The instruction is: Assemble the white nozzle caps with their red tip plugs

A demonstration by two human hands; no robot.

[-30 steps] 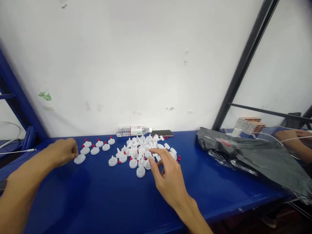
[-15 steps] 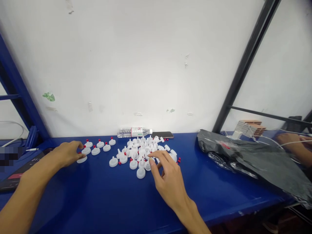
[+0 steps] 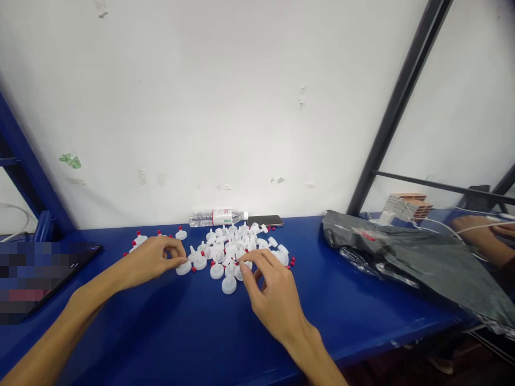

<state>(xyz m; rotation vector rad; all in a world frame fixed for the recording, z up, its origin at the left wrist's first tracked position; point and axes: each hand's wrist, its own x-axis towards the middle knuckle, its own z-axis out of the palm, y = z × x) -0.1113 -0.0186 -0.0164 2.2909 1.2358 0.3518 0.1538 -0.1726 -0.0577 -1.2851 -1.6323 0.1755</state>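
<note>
My left hand (image 3: 163, 257) has its thumb and fingers closed on a white nozzle cap (image 3: 184, 268) at the left edge of a pile. The nozzle of that cap is hidden by the fingers. At the pile's front right, my right hand (image 3: 270, 289) holds its thumb and index fingertip close together in a pinch; what lies between them, if anything, I cannot make out. The pile (image 3: 231, 249) consists of many white round caps with pointed nozzles, with small red tips (image 3: 292, 261) scattered about it. One white cap (image 3: 229, 285) sits in front.
Several white caps with red tips (image 3: 181, 233) stand left, partly behind my left hand. A water bottle (image 3: 217, 217) and a phone (image 3: 265, 220) lie by the wall. At left is a dark tablet-like device (image 3: 76, 264); at right, a grey plastic bag (image 3: 386, 249).
My left hand has moved right, from the red-tipped caps to a white cap beside the pile. My right hand stays near the pile, its fingertips closer together. The view has shifted slightly.
</note>
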